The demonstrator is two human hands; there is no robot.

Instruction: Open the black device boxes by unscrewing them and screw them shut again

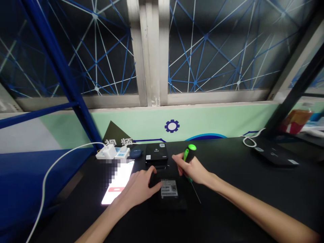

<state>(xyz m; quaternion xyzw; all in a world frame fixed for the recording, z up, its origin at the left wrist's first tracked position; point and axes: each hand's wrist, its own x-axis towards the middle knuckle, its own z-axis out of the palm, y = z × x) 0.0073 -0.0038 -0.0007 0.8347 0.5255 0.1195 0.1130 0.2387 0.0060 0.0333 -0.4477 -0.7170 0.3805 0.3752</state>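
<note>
A flat black box (181,203) with a printed white label lies on the black table in front of me. My left hand (144,184) grips its left side, the thumb at the label's edge and the index finger curled toward the far edge. My right hand (191,167) holds a screwdriver (186,154) with a green and black handle, just right of the box. The handle end points up, and the thin shaft slants down to the right below my fingers. Its tip is apart from the box.
Behind stands another black box (156,152), with a dark blue case (136,154) and a white power strip (122,153) to its left. A lit phone (118,185) lies near my left wrist. Another flat black device (275,156) and a white cable (249,141) are at right.
</note>
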